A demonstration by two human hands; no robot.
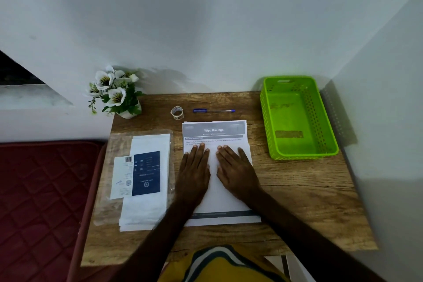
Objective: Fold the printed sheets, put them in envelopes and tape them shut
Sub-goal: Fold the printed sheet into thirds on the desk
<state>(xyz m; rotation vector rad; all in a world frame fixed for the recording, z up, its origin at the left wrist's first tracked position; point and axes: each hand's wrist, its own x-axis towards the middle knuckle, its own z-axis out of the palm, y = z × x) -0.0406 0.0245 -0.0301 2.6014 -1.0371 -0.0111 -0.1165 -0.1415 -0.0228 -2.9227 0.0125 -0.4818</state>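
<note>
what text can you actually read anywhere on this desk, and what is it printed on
"Wipe Railings": white heading in the grey banner atop the printed sheets under both hands.
Body lines below that heading: too small and blurred to read.
Blue and white label on the envelope pack: barcode and print show, none legible.
Pen, tape roll, green basket: no readable text.

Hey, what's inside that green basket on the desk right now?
Nothing loose shows inside the green basket. Its floor bears only two brownish patches, perhaps stains or label residue. The near wall hides a strip of the floor.

bare table right of sheets
</note>
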